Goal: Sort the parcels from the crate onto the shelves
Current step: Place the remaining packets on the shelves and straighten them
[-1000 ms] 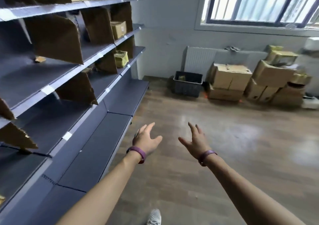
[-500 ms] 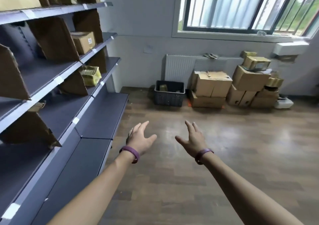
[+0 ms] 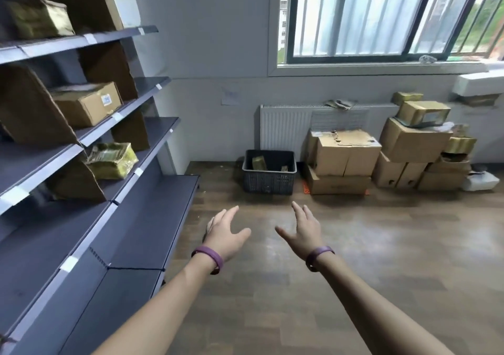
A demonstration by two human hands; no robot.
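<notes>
A dark plastic crate stands on the floor against the far wall, below the radiator, with a couple of small parcels inside. Dark grey shelves run along the left. On them sit a brown cardboard parcel, a yellow-wrapped parcel one level lower, and another wrapped parcel higher up. My left hand and my right hand are stretched forward over the floor, fingers spread, holding nothing. Both are well short of the crate.
Stacked cardboard boxes and several more boxes line the wall right of the crate, under the window. Brown cardboard dividers split the shelves. A white radiator is behind the crate. Wooden floor lies between me and the crate.
The view has turned right and moved toward the far wall, so the crate and boxes look nearer. Both hands stay spread and empty in front of me.
</notes>
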